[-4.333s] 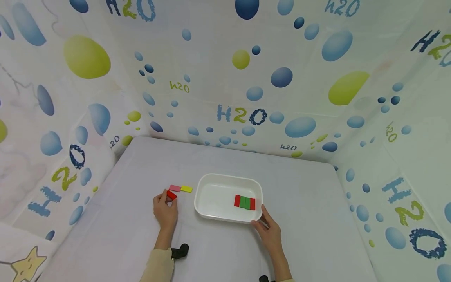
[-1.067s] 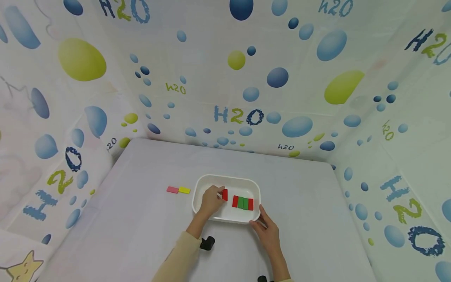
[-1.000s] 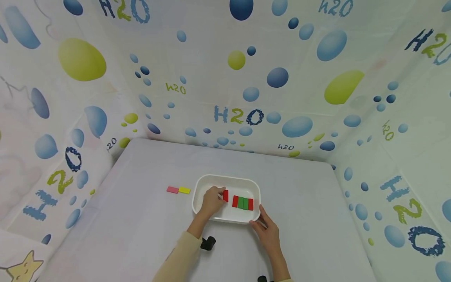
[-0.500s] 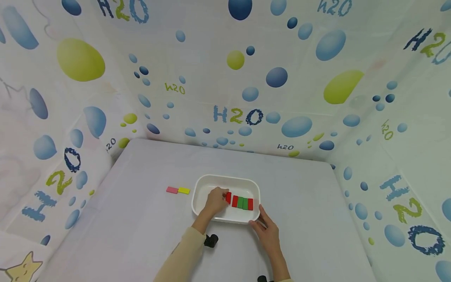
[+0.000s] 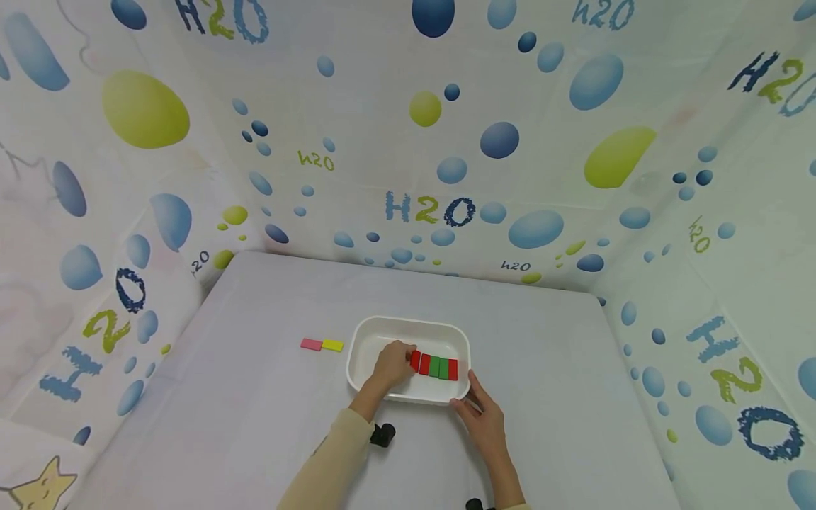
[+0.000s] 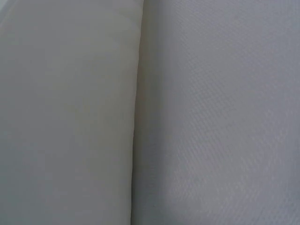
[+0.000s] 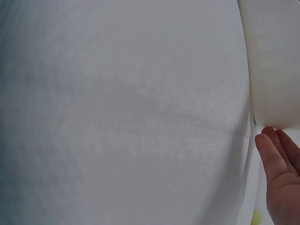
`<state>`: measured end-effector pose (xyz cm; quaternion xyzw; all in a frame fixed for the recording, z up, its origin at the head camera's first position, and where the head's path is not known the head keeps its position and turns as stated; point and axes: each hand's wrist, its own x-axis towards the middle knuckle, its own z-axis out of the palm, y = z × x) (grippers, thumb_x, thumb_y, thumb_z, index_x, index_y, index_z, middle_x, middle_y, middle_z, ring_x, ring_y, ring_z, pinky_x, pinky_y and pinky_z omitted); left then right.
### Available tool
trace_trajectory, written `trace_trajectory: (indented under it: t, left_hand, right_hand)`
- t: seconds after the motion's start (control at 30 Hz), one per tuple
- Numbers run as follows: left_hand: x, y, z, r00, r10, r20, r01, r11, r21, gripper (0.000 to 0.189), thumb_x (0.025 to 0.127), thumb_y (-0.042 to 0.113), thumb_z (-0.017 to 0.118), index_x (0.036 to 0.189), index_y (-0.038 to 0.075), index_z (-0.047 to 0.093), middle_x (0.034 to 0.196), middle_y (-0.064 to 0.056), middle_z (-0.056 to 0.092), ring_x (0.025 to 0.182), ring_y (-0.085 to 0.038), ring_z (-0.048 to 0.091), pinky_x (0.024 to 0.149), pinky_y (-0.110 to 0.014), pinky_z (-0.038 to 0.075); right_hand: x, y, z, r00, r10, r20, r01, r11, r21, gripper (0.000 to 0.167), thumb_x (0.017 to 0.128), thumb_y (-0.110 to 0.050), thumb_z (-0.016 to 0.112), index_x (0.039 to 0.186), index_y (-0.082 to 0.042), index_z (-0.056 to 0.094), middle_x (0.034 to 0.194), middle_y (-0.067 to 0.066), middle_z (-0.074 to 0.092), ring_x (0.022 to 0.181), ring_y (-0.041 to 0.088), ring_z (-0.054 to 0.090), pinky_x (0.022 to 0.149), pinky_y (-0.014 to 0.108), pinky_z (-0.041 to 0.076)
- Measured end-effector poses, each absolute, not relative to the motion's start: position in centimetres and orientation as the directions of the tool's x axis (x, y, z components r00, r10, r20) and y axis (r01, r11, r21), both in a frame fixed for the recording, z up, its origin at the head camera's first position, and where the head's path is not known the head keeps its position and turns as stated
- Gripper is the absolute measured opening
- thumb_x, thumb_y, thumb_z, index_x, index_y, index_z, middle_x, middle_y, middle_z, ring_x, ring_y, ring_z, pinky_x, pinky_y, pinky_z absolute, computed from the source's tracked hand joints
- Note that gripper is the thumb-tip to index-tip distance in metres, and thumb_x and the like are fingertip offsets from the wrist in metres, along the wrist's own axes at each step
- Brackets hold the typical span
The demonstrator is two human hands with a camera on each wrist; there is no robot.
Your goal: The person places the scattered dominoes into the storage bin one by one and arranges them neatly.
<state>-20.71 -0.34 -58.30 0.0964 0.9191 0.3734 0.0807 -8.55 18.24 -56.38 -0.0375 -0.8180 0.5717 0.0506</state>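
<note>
A white rectangular tray point(image 5: 411, 321) stands on the table. My left hand point(image 5: 389, 365) reaches into it and pinches a small red tile point(image 5: 415, 361) between thumb and fingers. That tile is at the left end of a row in the tray: a red tile point(image 5: 424, 364), two green tiles point(image 5: 438, 367) and another red tile point(image 5: 453, 370). My right hand point(image 5: 486, 419) holds the tray's front right corner, thumb at the front and fingers along the side. In the right wrist view, the right hand's fingertips point(image 7: 267, 140) meet the tray's corner point(image 7: 276, 112). The left wrist view does not show the left hand.
Left of the tray, a pink tile point(image 5: 311, 344) and a yellow tile point(image 5: 332, 346) lie end to end on the white tablecloth point(image 5: 255, 397). Printed sheets point(image 5: 382, 142) with blue and green drops rise behind the table and at both sides.
The left hand has brought the red tile from beside the pink tile into the tray, then rightward up to the left end of the row. The right hand stays at the tray's corner.
</note>
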Motion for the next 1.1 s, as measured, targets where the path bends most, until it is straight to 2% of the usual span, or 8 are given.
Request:
trace_trajectory:
  t: [0.43,0.53,0.73,0.83,0.93,1.1]
  left_hand:
    - [-20.6,-0.2,-58.2,-0.959,0.257,-0.12,0.104,0.714,0.692,0.048,0.078,-0.002,0.072,0.125,-0.005,0.063,0.107,-0.017,0.066,0.093,-0.025,0.06,0.09,-0.042,0.051]
    - [-20.4,-0.3,-58.2,-0.958,0.263,-0.117,0.111,0.712,0.694,0.049,0.078,-0.002,0.072,0.126,-0.006,0.062,0.106,-0.017,0.065,0.091,-0.024,0.058,0.089,-0.042,0.052]
    - [-20.4,-0.3,-58.1,-0.954,0.285,-0.097,0.153,0.738,0.657,0.051,0.074,-0.001,0.075,0.123,-0.005,0.064,0.095,-0.013,0.063,0.081,-0.019,0.052,0.079,-0.036,0.05]
    - [-20.3,-0.3,-57.9,-0.952,0.292,-0.095,0.164,0.744,0.647,0.051,0.073,-0.001,0.075,0.123,-0.005,0.065,0.091,-0.011,0.061,0.078,-0.018,0.049,0.074,-0.033,0.047]
    - [-20.3,-0.3,-57.8,-0.95,0.296,-0.099,0.166,0.748,0.643,0.045,0.073,-0.001,0.075,0.116,-0.005,0.067,0.088,-0.009,0.058,0.077,-0.017,0.047,0.071,-0.031,0.044]
    - [-20.5,-0.3,-58.1,-0.948,0.304,-0.097,0.175,0.75,0.638,0.029,0.074,0.0,0.075,0.101,-0.001,0.067,0.084,-0.007,0.054,0.076,-0.018,0.044,0.069,-0.029,0.04]
  right_hand:
    - [-8.5,18.2,-56.3,-0.992,0.125,0.012,0.03,0.33,-0.944,0.07,0.085,-0.007,0.074,0.147,-0.002,0.041,0.148,0.021,0.044,0.123,0.042,0.056,0.091,0.033,0.052]
    - [-8.5,18.2,-56.2,-0.992,0.124,0.008,0.034,0.332,-0.943,0.07,0.085,-0.007,0.073,0.147,-0.002,0.041,0.148,0.021,0.044,0.123,0.042,0.056,0.091,0.033,0.052]
    - [-9.2,18.9,-59.4,-0.99,0.142,0.011,0.036,0.32,-0.947,0.073,0.084,-0.015,0.075,0.149,-0.013,0.041,0.15,0.014,0.045,0.123,0.035,0.058,0.092,0.03,0.052]
    - [-9.1,18.7,-58.7,-0.99,0.141,0.007,0.038,0.313,-0.949,0.073,0.084,-0.011,0.075,0.149,-0.01,0.041,0.15,0.017,0.044,0.123,0.037,0.057,0.092,0.031,0.052]
    - [-8.7,18.4,-57.2,-0.991,0.132,0.007,0.034,0.309,-0.95,0.071,0.084,-0.007,0.074,0.148,-0.004,0.041,0.149,0.02,0.044,0.122,0.041,0.057,0.092,0.033,0.052]
    - [-8.5,18.1,-56.3,-0.992,0.13,0.005,0.038,0.332,-0.942,0.07,0.085,-0.006,0.073,0.147,-0.002,0.041,0.148,0.022,0.045,0.121,0.041,0.057,0.092,0.032,0.052]
